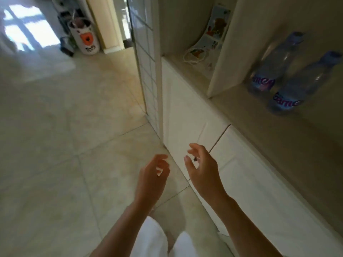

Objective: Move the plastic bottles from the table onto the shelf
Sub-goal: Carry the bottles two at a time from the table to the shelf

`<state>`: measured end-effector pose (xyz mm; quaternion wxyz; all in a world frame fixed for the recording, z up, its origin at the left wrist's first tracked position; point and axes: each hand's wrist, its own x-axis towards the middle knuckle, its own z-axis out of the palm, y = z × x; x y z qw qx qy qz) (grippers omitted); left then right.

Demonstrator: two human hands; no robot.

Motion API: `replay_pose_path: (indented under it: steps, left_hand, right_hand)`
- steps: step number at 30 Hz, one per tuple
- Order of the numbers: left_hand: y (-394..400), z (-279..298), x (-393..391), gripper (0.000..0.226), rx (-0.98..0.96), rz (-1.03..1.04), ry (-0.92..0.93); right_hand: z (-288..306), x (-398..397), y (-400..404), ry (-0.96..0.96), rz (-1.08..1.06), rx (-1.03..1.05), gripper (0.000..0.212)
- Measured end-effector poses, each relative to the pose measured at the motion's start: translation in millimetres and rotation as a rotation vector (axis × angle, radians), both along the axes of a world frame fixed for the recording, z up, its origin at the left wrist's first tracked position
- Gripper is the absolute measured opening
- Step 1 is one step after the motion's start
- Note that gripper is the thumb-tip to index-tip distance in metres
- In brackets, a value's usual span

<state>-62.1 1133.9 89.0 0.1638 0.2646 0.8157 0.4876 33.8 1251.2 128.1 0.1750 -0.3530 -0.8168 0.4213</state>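
Note:
Two clear plastic bottles with blue caps and purple labels stand upright on the shelf (pixel 241 108) at the upper right: one farther back (pixel 272 65), one nearer (pixel 300 86). Both of my hands hang in front of me, low in the frame and well away from the bottles. My left hand (pixel 152 179) has loosely curled fingers and holds nothing. My right hand (pixel 202 169) is also relaxed and empty, in front of the white cabinet doors. No table is in view.
White cabinet doors (pixel 189 115) run below the shelf. A vertical divider (pixel 222 58) separates a compartment holding a picture book (pixel 209 38) with a cord. A tiled floor (pixel 65 136) spreads to the left. A white bin (pixel 87 36) stands at the back.

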Motion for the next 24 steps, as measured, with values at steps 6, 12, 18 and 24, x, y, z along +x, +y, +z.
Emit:
replay_pose_path:
  steps: [6,12,18,24]
  left_hand:
    - [-124.8,-5.8,20.6,0.023,-0.129,0.348,0.000]
    - [-257.9,-6.3,49.4,0.015,-0.142,0.811,-0.020]
    - [-389.1,-1.6,99.8,0.015,-0.077,1.213,-0.093]
    - [-520.1,0.9,160.7,0.014,-0.066,1.486,-0.136]
  right_hand:
    - [-10.8,-23.7,-75.7,-0.092,0.330,-0.064,0.032]
    - [-16.7,-53.2,-187.7,-0.133,0.740,0.019,0.031]
    - [-22.9,-65.8,-324.0,-0.150,1.089,0.066,0.031]
    - [-30.1,-54.8,-478.9,-0.147,1.328,0.058,0.031]
